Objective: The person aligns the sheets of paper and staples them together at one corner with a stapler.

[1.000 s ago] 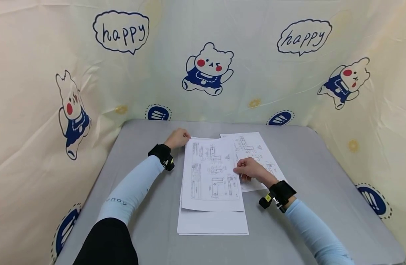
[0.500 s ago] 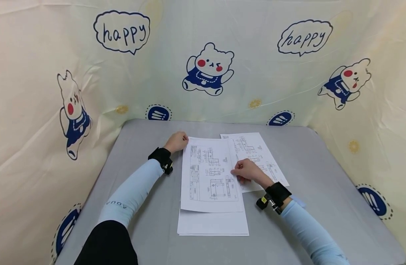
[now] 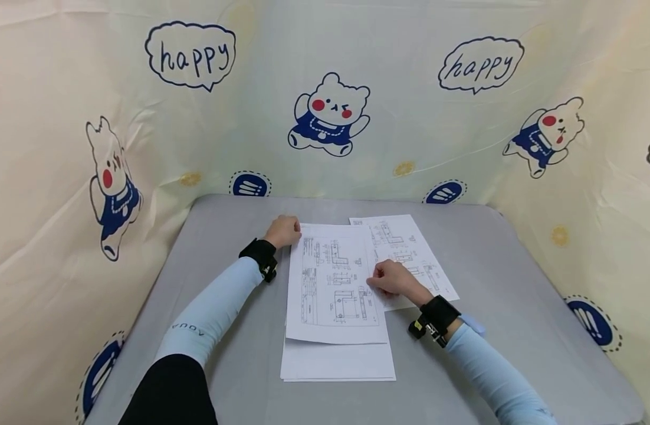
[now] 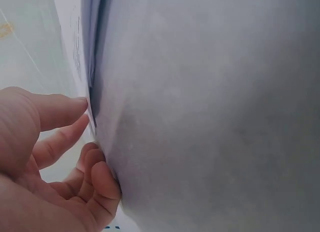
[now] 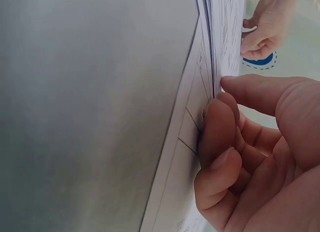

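Note:
A printed sheet of paper (image 3: 325,265) with technical line drawings lies over a stack of white paper (image 3: 335,363), whose near end sticks out below it. At the sheet's far left corner my left hand (image 3: 284,231) pinches the edge; in the left wrist view its thumb and forefinger (image 4: 62,111) meet on the paper. My right hand (image 3: 394,277) pinches the right edge about midway, thumb (image 5: 250,89) on top and curled fingers beneath in the right wrist view. Partly under that hand, to the right, lies another drawing sheet (image 3: 410,242), set at a slant.
Everything lies on a grey-covered table (image 3: 495,307). A pale curtain (image 3: 399,124) printed with cartoon bears surrounds its far side and both flanks. Both forearms wear light blue sleeves, with a black camera strap (image 3: 440,316) on each wrist.
The upper sheet has shifted slightly left and toward me, both hands moving along with it. The slanted sheet on the right stays where it was on the table.

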A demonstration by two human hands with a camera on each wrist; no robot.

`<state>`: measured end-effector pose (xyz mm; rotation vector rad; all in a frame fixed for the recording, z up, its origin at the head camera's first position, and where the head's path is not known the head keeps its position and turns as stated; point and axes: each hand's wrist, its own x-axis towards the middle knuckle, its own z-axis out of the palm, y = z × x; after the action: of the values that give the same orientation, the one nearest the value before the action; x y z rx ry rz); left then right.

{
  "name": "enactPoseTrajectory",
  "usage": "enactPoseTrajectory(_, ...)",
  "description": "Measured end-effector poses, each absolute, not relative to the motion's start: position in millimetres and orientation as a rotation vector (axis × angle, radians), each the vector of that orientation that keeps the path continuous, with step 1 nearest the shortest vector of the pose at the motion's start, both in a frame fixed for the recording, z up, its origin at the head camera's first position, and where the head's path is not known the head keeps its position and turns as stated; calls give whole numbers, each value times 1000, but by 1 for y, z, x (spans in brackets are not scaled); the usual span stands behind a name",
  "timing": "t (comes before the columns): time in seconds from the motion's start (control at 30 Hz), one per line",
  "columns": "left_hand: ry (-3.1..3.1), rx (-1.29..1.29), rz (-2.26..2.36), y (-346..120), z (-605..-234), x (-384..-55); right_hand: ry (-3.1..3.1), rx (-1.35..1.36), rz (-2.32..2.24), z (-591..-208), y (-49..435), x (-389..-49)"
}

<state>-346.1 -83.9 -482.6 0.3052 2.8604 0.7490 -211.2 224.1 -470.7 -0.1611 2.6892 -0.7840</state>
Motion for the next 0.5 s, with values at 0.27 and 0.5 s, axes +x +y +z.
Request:
enactPoseTrajectory(0.27, 2926, 361, 743, -77, -463, -344, 2683, -170, -825, -453, 244, -231)
enactPoseTrajectory(0.5, 2845, 510, 856, -48, -438, -350, 2700, -129, -856, -422, 273, -243)
